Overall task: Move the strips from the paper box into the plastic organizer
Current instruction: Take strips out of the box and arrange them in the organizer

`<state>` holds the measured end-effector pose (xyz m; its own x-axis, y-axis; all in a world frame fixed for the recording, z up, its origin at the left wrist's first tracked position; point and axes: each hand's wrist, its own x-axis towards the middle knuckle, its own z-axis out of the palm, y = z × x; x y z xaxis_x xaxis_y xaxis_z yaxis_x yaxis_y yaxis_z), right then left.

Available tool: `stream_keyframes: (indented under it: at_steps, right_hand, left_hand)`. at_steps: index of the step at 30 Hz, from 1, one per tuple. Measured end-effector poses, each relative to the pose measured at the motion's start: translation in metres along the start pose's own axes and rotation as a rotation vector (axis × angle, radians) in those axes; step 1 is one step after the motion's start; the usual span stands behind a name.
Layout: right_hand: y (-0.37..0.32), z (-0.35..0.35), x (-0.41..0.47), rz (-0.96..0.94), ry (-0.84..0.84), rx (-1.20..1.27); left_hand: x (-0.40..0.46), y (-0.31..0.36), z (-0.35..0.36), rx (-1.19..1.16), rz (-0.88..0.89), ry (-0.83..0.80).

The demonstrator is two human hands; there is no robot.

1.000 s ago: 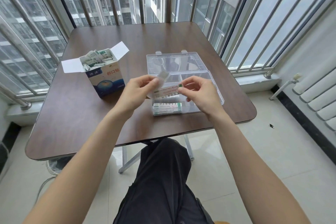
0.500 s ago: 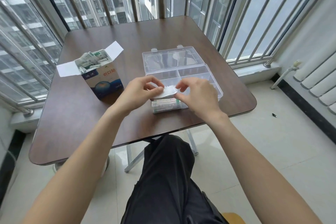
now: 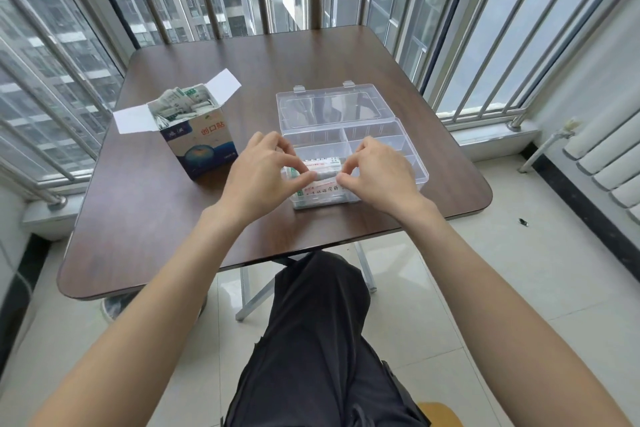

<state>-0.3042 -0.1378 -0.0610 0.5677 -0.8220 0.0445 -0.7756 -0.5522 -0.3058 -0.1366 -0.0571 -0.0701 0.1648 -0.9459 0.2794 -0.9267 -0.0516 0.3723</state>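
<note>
Pinching one strip by its ends: left hand and right hand, thumb against forefinger, over the plastic organizer's near-left compartment | more strips stacked there, count unclear | paper box open, left on table, part full.
</note>
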Motion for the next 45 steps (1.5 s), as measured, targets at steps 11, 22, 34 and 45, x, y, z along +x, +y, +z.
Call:
stream_keyframes:
  at_steps: [11,22,34,45]
  right_hand:
    - [-0.002,-0.005,0.008,-0.008,-0.072,-0.112]
    - [0.003,-0.013,0.008,-0.076,-0.034,-0.055]
    - [0.000,0.003,-0.005,-0.076,0.072,-0.150]
    - [0.002,-0.012,0.031,-0.053,0.139,-0.102]
  left_hand:
    - [0.008,0.009,-0.001,0.284,0.078,-0.097]
    - [0.014,0.006,-0.002,0.259,0.192,-0.218]
    - [0.009,-0.002,0.002,0.216,0.208,-0.143]
    - [0.022,-0.012,-0.004,0.156,0.149,0.152]
